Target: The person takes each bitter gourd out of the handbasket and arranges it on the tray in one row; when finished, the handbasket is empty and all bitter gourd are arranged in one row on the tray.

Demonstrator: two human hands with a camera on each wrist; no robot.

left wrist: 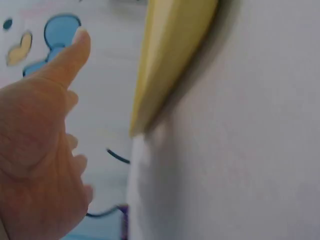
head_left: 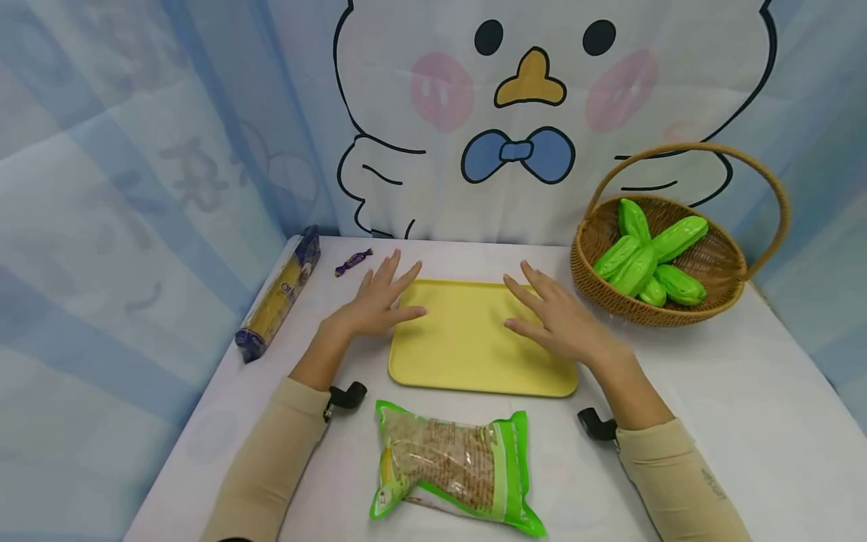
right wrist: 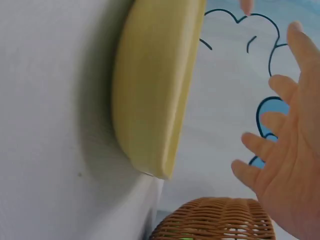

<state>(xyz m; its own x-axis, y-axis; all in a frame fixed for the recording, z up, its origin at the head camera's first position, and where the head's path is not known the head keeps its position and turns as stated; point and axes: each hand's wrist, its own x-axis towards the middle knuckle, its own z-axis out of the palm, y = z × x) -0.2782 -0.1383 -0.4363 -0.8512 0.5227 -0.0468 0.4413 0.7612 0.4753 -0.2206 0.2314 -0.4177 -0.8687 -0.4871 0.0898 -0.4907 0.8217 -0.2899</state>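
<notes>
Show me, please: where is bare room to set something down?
The tray is bare between the left hand and right hand. The table is also free in front of the basket, right of the right sleeve. More crowded: the back left, with packet, candy and left hand.

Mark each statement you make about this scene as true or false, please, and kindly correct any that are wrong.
1. The wicker basket holds several bright green items. True.
2. In the head view, the wicker basket stands at the left. False: it stands at the right.
3. The left hand and the right hand are both spread open. True.
4. The right hand grips the basket's handle. False: it holds nothing.
5. The green-edged bag lies nearer the head camera than the yellow tray does. True.
6. The green-edged bag lies on the yellow tray. False: it lies on the white table.
</notes>
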